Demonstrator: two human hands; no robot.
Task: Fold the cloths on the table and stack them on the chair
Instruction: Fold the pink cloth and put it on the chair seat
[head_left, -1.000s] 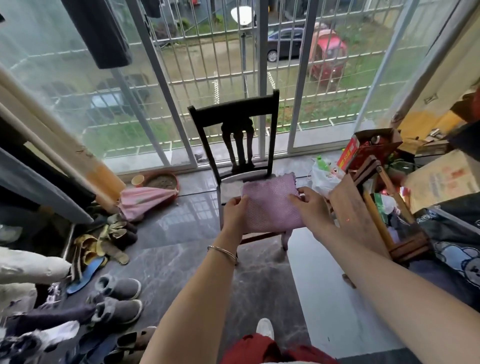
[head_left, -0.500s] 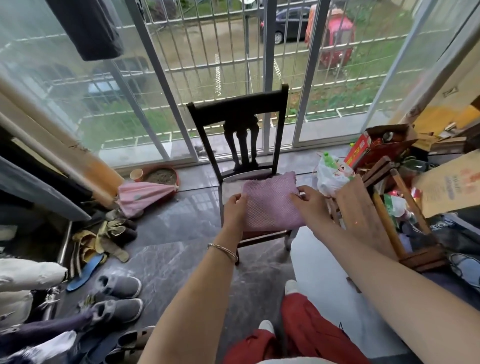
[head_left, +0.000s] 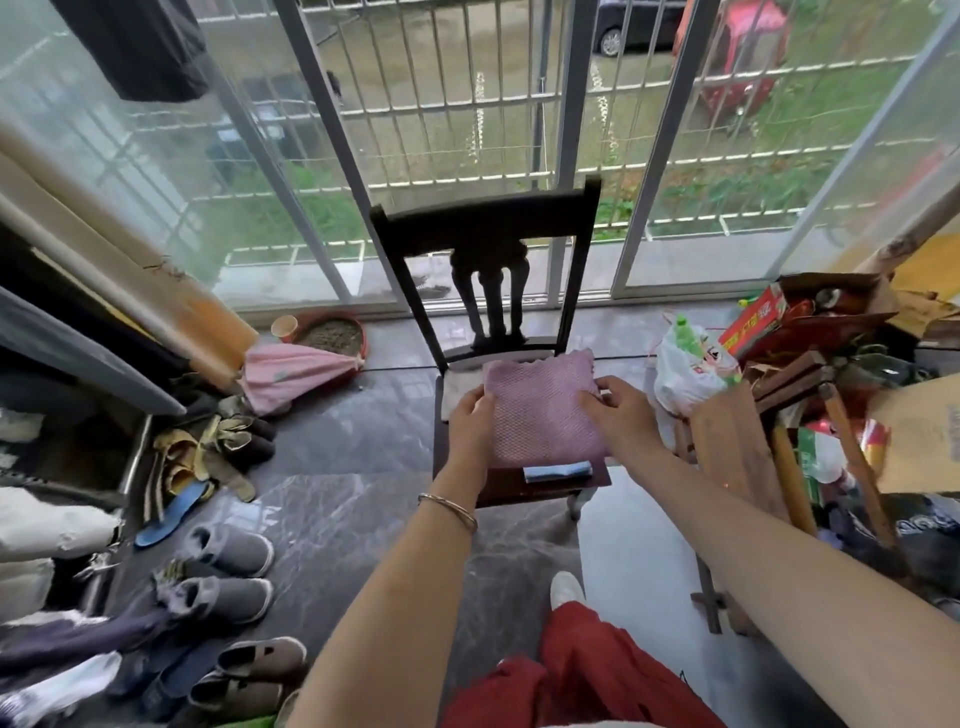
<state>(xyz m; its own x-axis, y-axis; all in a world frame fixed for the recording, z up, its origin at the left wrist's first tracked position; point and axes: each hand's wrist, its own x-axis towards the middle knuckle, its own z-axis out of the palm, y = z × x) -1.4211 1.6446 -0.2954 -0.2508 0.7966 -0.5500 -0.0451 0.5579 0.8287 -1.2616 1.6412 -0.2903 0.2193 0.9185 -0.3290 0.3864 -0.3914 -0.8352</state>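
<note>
Red trousers and the toe of a white shoe are nearest, below the two forearms that reach forward. A thin bracelet circles the left wrist.

Further out, both hands hold a folded pink cloth with a mesh-like weave. The left hand grips its left edge, fingers curled over the top. The right hand pinches its right edge between thumb and fingers. The cloth is spread flat between the two grips, over the seat of a dark wooden chair. Whether it already rests on the seat cannot be told.

Just below the cloth, on the near part of the seat, the edge of a folded blue cloth shows. A pale patch of seat shows to the left of the left hand.

Left of the grip, grey slippers and other shoes lie on the dark marble floor, with a pink umbrella beyond them. Right of the grip stands a white plastic bag among boxes and wooden pieces. Beyond the chair back are glass doors and white bars.
</note>
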